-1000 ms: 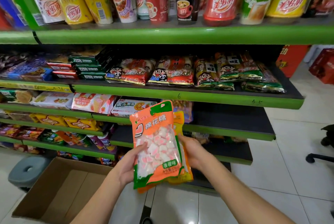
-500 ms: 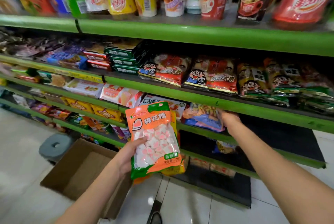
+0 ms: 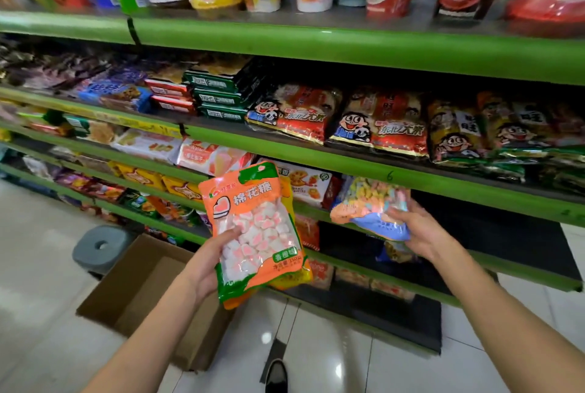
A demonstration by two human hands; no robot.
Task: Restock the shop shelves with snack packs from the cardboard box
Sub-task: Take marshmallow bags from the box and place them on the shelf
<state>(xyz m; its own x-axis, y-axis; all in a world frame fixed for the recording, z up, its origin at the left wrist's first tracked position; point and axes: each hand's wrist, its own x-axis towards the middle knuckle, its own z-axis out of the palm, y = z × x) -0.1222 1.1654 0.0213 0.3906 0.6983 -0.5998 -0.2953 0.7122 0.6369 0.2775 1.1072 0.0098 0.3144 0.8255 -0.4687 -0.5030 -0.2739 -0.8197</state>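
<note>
A grey plastic stool [image 3: 100,246] stands on the white tiled floor [image 3: 38,266], left of and slightly below the left fingers, just beside the box's far corner. A black shoe tip [image 3: 276,375] rests on the tiles well below both sets of fingers, roughly between them.

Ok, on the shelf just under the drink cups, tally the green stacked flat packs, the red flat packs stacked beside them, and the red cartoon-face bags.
Green flat packs: 3
Red flat packs: 2
Red cartoon-face bags: 2
Total: 7
</note>
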